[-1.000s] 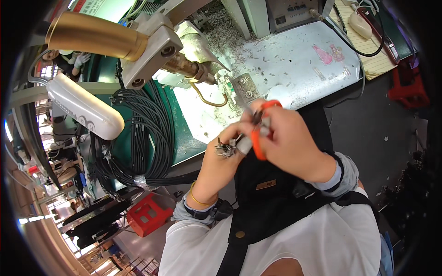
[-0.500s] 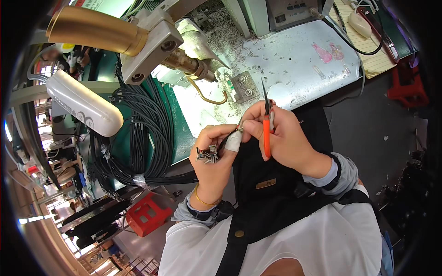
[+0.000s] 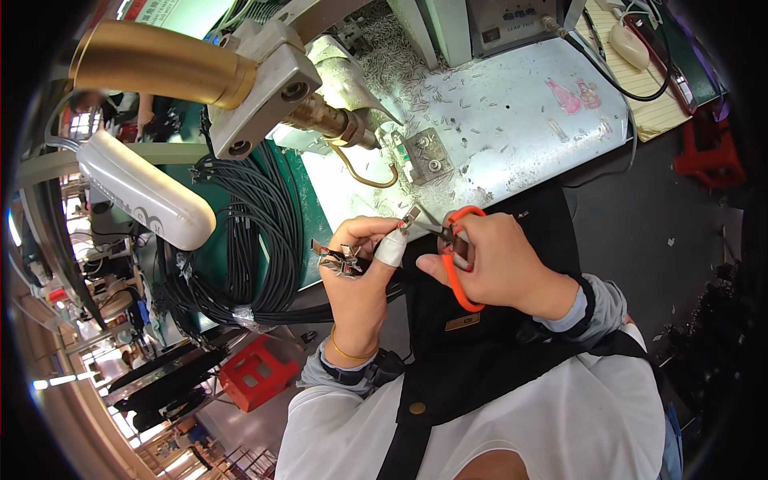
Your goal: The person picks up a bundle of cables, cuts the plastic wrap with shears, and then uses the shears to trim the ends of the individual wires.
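Note:
My left hand (image 3: 358, 298) pinches a black cable that ends in a small metal connector (image 3: 411, 215), with some red showing near its base. White tape or a finger cover (image 3: 391, 249) wraps the thumb of that hand. Several more metal connectors (image 3: 339, 260) poke out from the same hand, on its left side. In my right hand (image 3: 512, 260) is a pair of scissors with orange handles (image 3: 458, 290). The handles are spread apart, and the slim blades point left toward the connector, close beside it. Whether the blades touch it I cannot tell.
A pale metal worktop (image 3: 520, 104) carries many scattered small metal bits. On it stands a machine with a brass-coloured cylinder (image 3: 164, 64) and a small metal block (image 3: 430, 156). Coiled black cables (image 3: 256, 232) lie at left, below a white lamp (image 3: 148, 192). Red stools (image 3: 256, 372) stand on the floor.
The scissors have turned from upright to pointing left, and their handles have spread. My right fingers have come away from the connector; my left hand has shifted slightly left.

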A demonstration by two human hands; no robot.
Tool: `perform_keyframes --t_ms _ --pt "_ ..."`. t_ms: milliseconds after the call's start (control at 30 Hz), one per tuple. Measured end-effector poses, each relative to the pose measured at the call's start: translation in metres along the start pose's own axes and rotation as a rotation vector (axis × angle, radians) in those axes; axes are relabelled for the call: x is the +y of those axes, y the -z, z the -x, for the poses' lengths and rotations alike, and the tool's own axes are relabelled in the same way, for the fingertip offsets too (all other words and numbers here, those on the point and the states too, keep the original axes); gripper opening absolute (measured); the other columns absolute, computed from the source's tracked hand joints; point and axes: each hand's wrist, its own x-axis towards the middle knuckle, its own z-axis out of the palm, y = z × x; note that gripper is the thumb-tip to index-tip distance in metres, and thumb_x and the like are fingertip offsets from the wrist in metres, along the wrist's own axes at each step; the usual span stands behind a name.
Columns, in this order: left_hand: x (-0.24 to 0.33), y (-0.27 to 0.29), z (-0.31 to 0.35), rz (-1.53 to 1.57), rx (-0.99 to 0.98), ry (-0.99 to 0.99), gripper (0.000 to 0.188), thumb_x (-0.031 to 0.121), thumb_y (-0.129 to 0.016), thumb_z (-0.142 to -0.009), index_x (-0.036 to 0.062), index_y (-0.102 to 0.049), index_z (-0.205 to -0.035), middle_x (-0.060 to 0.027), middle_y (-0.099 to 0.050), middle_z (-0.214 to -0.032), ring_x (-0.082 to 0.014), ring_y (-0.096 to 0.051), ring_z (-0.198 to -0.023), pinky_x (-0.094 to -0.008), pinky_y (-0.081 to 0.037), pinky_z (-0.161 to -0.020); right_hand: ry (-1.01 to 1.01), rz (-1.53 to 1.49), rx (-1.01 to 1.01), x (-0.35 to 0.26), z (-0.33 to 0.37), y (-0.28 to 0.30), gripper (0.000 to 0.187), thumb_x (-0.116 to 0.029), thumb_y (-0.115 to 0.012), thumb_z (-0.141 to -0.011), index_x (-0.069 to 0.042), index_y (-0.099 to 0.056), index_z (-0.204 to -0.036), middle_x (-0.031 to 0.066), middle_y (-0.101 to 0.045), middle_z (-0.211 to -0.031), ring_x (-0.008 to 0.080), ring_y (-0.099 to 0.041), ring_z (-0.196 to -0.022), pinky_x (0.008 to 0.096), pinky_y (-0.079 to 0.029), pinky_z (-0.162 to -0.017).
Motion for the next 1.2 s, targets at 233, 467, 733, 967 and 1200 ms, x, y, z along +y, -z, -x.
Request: perform_keyframes --t_ms 233,467,733,967,1200 --pt "0.004 -0.001 -0.005 -0.058 -0.040 -0.069 0.015 -0.006 -0.061 -0.075 -0.0014 -0.056 -0.089 -0.0045 -0.059 -0.083 -0.0081 -0.055 -0.076 -0.0179 -0.042 -0.067 -0.056 0.102 0.018 0.006 0.001 -0.012 0.035 -0.029 -0.066 -0.076 -0.001 -0.049 -0.064 0.0085 -0.050 -0.050 0.0255 -0.051 -0.042 0.0316 -0.041 -0.042" --pt "-0.003 0.014 -0.047 0.337 -0.213 0.408 0.014 0.001 -0.058 -0.080 0.0020 -0.054 -0.093 0.0007 -0.050 -0.069 -0.0037 -0.038 -0.050 -0.0176 -0.030 -0.045 -0.223 -0.347 -0.099 0.005 -0.009 0.002 0.029 -0.023 -0.061 -0.081 0.001 -0.049 -0.070 0.0062 -0.048 -0.049 0.0194 -0.051 -0.042 0.0294 -0.040 -0.040" --pt "-0.004 0.010 -0.072 0.329 -0.180 0.456 0.013 0.005 -0.058 -0.081 0.0030 -0.054 -0.093 0.0019 -0.044 -0.064 -0.0031 -0.028 -0.044 -0.0180 -0.021 -0.039 -0.279 -0.532 0.213 0.001 -0.058 0.007 0.018 -0.016 -0.055 -0.086 0.000 -0.049 -0.082 0.0000 -0.046 -0.055 0.0067 -0.045 -0.042 0.0216 -0.036 -0.038" --pt "-0.003 0.016 -0.081 0.326 -0.264 0.492 0.011 0.005 -0.058 -0.080 0.0022 -0.052 -0.090 0.0017 -0.042 -0.062 -0.0031 -0.028 -0.043 -0.0174 -0.019 -0.038 -0.247 -0.429 0.153 0.012 -0.069 0.002 0.020 -0.019 -0.053 -0.087 0.001 -0.051 -0.089 -0.0003 -0.047 -0.057 0.0059 -0.044 -0.043 0.0214 -0.037 -0.038" --pt "-0.005 0.014 -0.079 0.340 -0.203 0.481 0.015 -0.003 -0.051 -0.077 0.0010 -0.051 -0.092 0.0015 -0.042 -0.062 -0.0031 -0.028 -0.043 -0.0177 -0.019 -0.038 -0.220 -0.352 0.175 0.016 -0.070 0.000 0.021 -0.020 -0.054 -0.086 0.001 -0.051 -0.089 -0.0014 -0.045 -0.056 0.0053 -0.042 -0.042 0.0212 -0.037 -0.038"
